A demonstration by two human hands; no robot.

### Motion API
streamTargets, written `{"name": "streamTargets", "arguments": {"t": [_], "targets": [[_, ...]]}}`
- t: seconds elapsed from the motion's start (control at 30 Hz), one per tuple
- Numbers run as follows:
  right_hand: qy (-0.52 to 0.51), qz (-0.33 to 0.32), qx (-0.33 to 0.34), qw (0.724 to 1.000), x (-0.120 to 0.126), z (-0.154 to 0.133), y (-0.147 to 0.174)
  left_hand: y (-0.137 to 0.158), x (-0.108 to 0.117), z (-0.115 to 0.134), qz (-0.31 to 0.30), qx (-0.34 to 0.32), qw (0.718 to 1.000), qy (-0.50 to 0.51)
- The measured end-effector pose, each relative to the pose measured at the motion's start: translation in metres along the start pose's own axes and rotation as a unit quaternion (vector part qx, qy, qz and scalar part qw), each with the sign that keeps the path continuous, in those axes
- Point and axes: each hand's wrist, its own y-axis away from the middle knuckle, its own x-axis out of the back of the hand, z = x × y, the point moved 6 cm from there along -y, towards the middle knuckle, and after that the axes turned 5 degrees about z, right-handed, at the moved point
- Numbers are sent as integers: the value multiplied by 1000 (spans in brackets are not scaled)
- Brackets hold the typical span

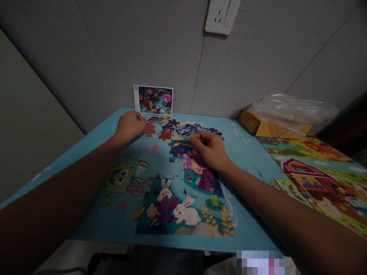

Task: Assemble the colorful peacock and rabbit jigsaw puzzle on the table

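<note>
At the far left of the pile, my left hand [129, 126] is closed, its fingertips on the edge of a reddish puzzle piece [150, 129]. My right hand [210, 148] hovers over the upper right of a partly joined jigsaw puzzle [186, 214] with rabbits, a frog and plants. Its fingers are pinched together, and I cannot make out what is between them. Between the hands lies a pile of loose puzzle pieces [186, 129], some overlapping. Another reddish-brown piece [165, 135] lies just left of the puzzle's top edge.
A picture card [155, 100] of the full scene leans against the grey wall [160, 46]. At the right are a yellow-brown box [255, 124] with clear plastic wrap [289, 109] and a colourful farm picture [321, 179]. A blue cartoon-printed cover [94, 152] spreads over the table.
</note>
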Motion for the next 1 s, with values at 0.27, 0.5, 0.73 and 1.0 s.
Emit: {"name": "streamTargets", "arguments": {"t": [0.27,0.5,0.73,1.0], "targets": [[28,7,4,1000,1,1,-2,5,-15,5,-46,-108,988,-98],[39,2,3,999,0,0,-2,28,-37,37,-152,-291,943,-47],[44,-4,4,999,-2,2,-2,23,-34,34,-131,-254,958,4],[28,-31,-24,999,-6,3,0,33,-24,48,-153,-168,940,254]]}}
